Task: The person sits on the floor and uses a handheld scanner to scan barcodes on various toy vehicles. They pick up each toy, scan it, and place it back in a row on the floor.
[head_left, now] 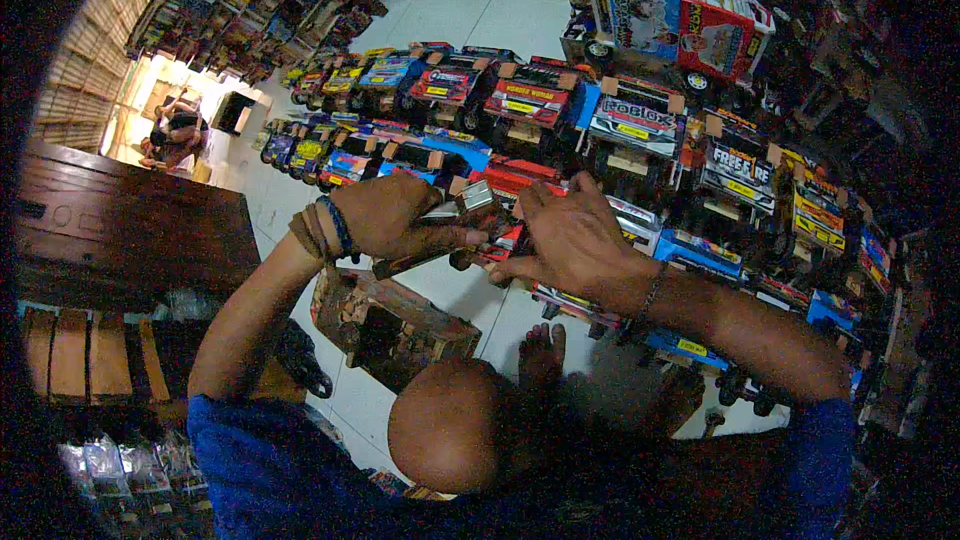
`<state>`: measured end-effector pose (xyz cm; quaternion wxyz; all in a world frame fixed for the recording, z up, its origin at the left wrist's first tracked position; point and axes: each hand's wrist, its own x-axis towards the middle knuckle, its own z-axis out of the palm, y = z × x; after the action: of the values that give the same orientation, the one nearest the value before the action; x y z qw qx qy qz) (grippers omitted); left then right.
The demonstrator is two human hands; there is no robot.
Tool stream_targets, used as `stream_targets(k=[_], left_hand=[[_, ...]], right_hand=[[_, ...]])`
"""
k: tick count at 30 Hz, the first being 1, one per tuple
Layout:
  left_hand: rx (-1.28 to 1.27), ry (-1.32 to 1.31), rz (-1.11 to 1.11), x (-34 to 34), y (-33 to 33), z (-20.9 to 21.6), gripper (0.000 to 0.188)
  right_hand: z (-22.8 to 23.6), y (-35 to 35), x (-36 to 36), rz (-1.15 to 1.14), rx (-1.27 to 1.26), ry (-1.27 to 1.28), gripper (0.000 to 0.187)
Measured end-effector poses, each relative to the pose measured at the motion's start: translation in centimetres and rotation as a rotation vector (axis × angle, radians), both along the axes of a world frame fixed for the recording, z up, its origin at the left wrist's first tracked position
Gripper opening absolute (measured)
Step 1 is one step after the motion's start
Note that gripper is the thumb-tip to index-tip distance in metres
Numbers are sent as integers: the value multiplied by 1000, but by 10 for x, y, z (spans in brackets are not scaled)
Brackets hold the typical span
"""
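Note:
My left hand (385, 220) is closed round a hand tool with a silver metal head (475, 197); its exact kind is hard to make out. Below that head lies a red toy truck (511, 240), mostly hidden by my hands. From the other side my right hand (580, 245) grips this truck, thumb at the near side and fingers over the far side. Another red toy truck (520, 172) stands just beyond my fingertips.
Rows of colourful toy trucks (638, 120) curve across the tiled floor. A big boxy toy truck (680, 25) stands at the back right. Nearer me is a wooden box (345, 310) with small pieces inside. Dark wooden furniture (130, 225) is on the left; a person (180, 125) sits far off.

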<state>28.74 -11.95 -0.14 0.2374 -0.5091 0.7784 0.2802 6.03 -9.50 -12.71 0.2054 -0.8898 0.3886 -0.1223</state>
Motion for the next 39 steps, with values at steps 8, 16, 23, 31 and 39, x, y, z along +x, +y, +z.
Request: stream_targets(k=[8, 16, 23, 31, 39], left_hand=[[76, 38, 47, -6, -11, -3, 76], [193, 86, 44, -13, -13, -5, 69], [129, 101, -11, -1, -13, -32, 72], [129, 85, 96, -4, -9, -46, 75], [-21, 39, 223, -15, 13, -45, 53]], right_hand=[[7, -2, -2, 41, 51, -31, 89], [0, 3, -2, -18, 12, -208, 81], [-4, 8, -1, 0, -80, -316, 79], [9, 5, 0, -8, 78, -190, 75], [-1, 3, 1, -8, 13, -185, 83]])
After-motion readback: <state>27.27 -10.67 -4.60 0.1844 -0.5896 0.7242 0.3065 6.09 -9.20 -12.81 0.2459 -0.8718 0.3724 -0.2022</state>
